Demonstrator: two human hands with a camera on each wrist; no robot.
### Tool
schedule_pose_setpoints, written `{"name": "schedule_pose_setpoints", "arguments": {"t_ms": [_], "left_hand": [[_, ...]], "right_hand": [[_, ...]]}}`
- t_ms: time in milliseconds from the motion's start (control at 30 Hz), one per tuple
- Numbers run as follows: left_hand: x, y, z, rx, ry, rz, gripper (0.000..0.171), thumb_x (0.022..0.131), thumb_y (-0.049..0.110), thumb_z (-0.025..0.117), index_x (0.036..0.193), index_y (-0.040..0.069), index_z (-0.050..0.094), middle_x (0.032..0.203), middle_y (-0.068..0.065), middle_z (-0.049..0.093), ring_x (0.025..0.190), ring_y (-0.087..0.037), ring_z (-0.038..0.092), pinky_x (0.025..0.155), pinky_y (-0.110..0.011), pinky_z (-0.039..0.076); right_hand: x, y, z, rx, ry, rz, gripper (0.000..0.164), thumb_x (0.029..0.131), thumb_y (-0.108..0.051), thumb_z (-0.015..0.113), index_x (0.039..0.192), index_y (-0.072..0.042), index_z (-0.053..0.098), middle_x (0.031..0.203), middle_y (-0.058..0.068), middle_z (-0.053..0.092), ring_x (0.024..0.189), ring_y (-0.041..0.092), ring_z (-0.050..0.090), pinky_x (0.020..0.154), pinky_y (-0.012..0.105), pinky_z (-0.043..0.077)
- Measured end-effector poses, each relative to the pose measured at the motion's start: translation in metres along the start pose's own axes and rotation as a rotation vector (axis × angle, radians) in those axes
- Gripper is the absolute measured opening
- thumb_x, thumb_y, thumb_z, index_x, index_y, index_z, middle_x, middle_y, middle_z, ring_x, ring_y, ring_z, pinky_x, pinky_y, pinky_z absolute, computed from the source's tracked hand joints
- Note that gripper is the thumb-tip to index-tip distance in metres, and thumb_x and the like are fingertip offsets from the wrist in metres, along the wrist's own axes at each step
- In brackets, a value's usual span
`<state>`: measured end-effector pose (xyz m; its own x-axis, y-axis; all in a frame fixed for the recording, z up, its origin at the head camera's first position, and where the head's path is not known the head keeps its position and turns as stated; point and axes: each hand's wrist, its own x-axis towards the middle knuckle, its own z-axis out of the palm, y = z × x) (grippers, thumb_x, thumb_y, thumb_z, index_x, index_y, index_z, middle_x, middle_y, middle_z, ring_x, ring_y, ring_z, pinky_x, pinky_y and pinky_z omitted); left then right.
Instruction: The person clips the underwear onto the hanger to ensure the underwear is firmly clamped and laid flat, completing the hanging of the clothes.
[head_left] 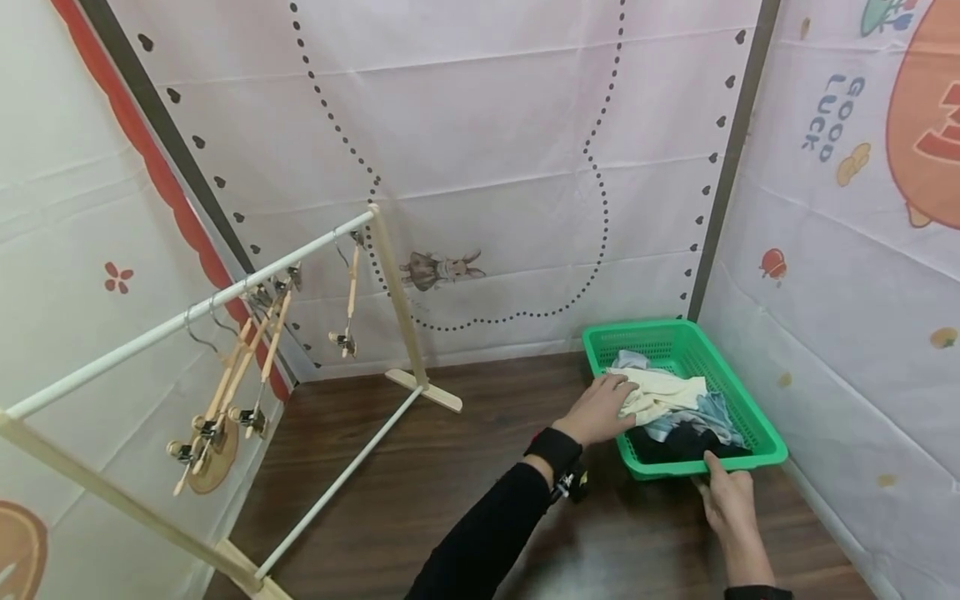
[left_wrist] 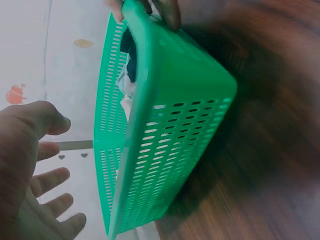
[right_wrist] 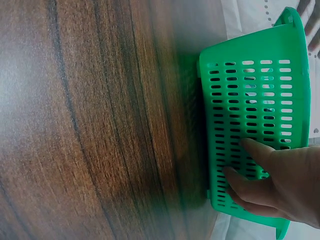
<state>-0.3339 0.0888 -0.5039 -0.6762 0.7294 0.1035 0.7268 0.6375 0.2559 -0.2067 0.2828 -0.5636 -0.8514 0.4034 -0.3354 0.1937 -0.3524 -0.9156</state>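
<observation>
Have green basket (head_left: 731,383) at 4 o'clock in head view, loaded with crumpled clothes (head_left: 678,422). Clamping its 5 o'clock rim with right hand (head_left: 729,504), thumb over edge and fingers against slotted wall (right_wrist: 240,97). Holding left hand (head_left: 600,408) out at basket's 9 o'clock, fingers spread apart; can't tell if touching cream cloth (head_left: 663,393).

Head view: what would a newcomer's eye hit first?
Likely the vivid green basket at right on the dark floor, with crumpled clothes inside. Next, the hands: left hand over the clothes, right hand gripping the basket's near edge. Then, at left, the rack with hangers.
</observation>
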Motion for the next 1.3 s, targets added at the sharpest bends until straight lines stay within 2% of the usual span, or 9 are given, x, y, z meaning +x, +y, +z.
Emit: {"name": "schedule_pose_setpoints", "arguments": {"t_ms": [167,400,567,633,800,900,1000,1033,1300], "left_hand": [[0.023,-0.011,0.004,0.069,-0.1,0.04,0.053,0.106,0.031,0.056,0.154,0.017,0.042,0.156,-0.005,0.042,0.147,-0.019,0.034,0.125,-0.028,0.019],[0.039,-0.018,0.013,0.132,-0.211,0.059,0.052,0.106,0.029,0.057,0.154,0.018,0.042,0.156,-0.004,0.042,0.147,-0.018,0.034,0.123,-0.028,0.024],[0.049,-0.01,0.007,0.152,-0.232,0.075,0.053,0.106,0.029,0.056,0.155,0.017,0.041,0.159,-0.004,0.038,0.148,-0.018,0.033,0.12,-0.026,0.028],[0.05,-0.006,0.005,0.16,-0.236,0.08,0.052,0.106,0.029,0.056,0.155,0.017,0.04,0.16,-0.004,0.038,0.148,-0.018,0.033,0.12,-0.026,0.028],[0.05,-0.005,0.013,0.199,-0.245,0.074,0.049,0.107,0.029,0.054,0.153,0.017,0.043,0.157,-0.005,0.041,0.146,-0.019,0.037,0.119,-0.026,0.031],[0.047,-0.01,0.028,0.229,-0.249,0.066,0.048,0.107,0.03,0.054,0.152,0.016,0.045,0.154,-0.004,0.046,0.143,-0.018,0.041,0.119,-0.026,0.031],[0.044,-0.013,0.036,0.249,-0.249,0.052,0.051,0.106,0.03,0.056,0.154,0.017,0.043,0.155,-0.005,0.045,0.143,-0.019,0.041,0.119,-0.027,0.032],[0.043,-0.013,0.038,0.257,-0.249,0.046,0.054,0.106,0.03,0.057,0.155,0.018,0.041,0.156,-0.005,0.043,0.144,-0.02,0.041,0.119,-0.028,0.032],[0.057,-0.002,0.031,0.418,-0.231,-0.002,0.051,0.108,0.031,0.05,0.157,0.028,0.037,0.155,-0.005,0.043,0.136,-0.021,0.048,0.115,-0.031,0.038]], "right_hand": [[0.001,-0.001,0.003,-0.008,-0.027,0.008,0.079,0.109,-0.028,0.04,0.159,-0.003,-0.016,0.15,0.017,0.018,0.15,0.025,0.02,0.12,0.042,0.03],[0.001,0.001,0.004,-0.08,0.032,0.03,0.069,0.109,-0.026,0.04,0.153,0.004,-0.004,0.111,0.009,0.025,0.127,0.02,0.041,0.116,0.044,0.035],[0.002,-0.003,-0.001,-0.066,0.01,0.012,0.074,0.109,-0.026,0.04,0.156,0.001,-0.011,0.114,0.008,0.027,0.121,0.014,0.049,0.116,0.041,0.035],[0.003,-0.004,-0.004,-0.068,-0.004,0.015,0.072,0.109,-0.025,0.039,0.156,0.002,-0.008,0.112,0.009,0.03,0.1,0.009,0.058,0.114,0.038,0.04],[0.0,-0.001,-0.007,-0.105,0.011,0.025,0.065,0.11,-0.026,0.039,0.15,0.009,0.003,0.116,0.022,0.033,0.057,0.003,0.04,0.108,0.037,0.047],[-0.002,0.005,-0.005,-0.085,0.022,0.035,0.077,0.11,-0.027,0.04,0.156,0.008,-0.011,0.151,0.035,0.012,0.107,0.016,0.061,0.117,0.045,0.034],[-0.002,0.011,-0.004,-0.061,0.033,0.047,0.081,0.109,-0.026,0.041,0.156,0.005,-0.018,0.164,0.027,-0.008,0.146,0.033,0.028,0.118,0.05,0.028],[-0.003,0.012,-0.003,-0.061,0.035,0.045,0.081,0.109,-0.026,0.04,0.156,0.004,-0.019,0.164,0.027,-0.009,0.15,0.035,0.013,0.118,0.051,0.028],[0.003,0.004,-0.001,-0.097,0.057,-0.006,0.08,0.109,-0.031,0.043,0.158,0.004,-0.01,0.147,0.028,0.019,0.132,0.022,0.039,0.115,0.044,0.036]]}}
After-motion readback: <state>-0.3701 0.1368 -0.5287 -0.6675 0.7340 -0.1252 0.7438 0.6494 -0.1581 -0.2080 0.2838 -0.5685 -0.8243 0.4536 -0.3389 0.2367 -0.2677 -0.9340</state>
